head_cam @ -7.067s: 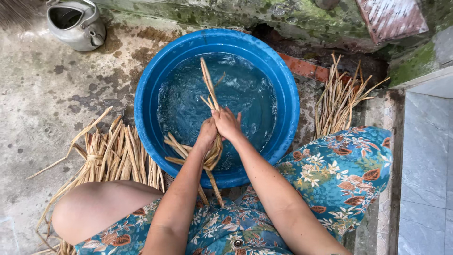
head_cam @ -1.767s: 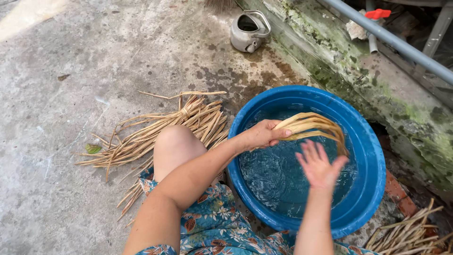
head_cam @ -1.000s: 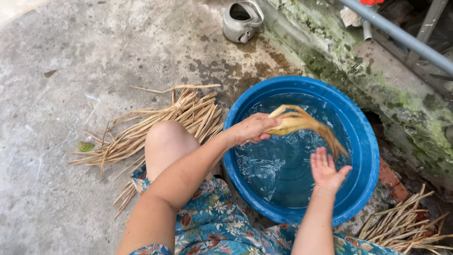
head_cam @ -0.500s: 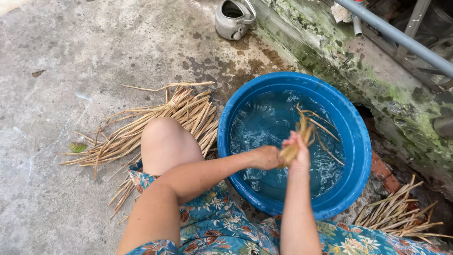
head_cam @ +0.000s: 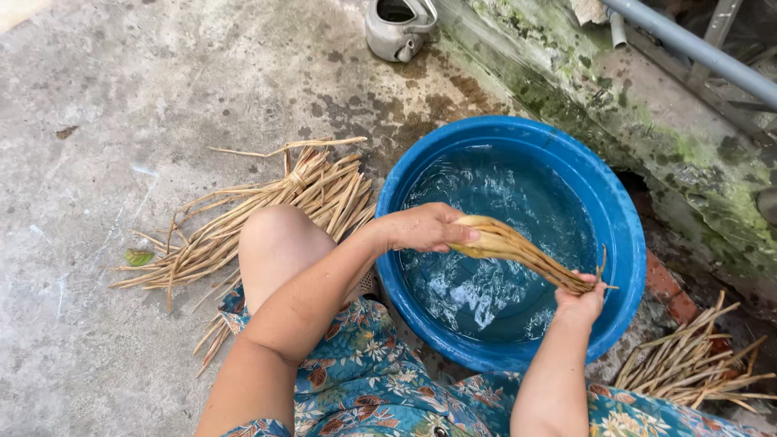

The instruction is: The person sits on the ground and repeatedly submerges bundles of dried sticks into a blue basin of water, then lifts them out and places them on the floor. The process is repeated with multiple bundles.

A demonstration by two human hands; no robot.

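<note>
Left hand (head_cam: 425, 228) and right hand (head_cam: 581, 303) holding each end of wet stalks (head_cam: 522, 252) over blue tub (head_cam: 623, 218), dry stalks (head_cam: 267, 210) at nine o'clock

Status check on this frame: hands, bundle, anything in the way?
Left hand and right hand grip opposite ends of the wet strip bundle over the blue basin. Nothing obstructing.

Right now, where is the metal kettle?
The kettle sits at the top middle of the head view, on the concrete floor beside the mossy wall, beyond the blue tub.
</note>
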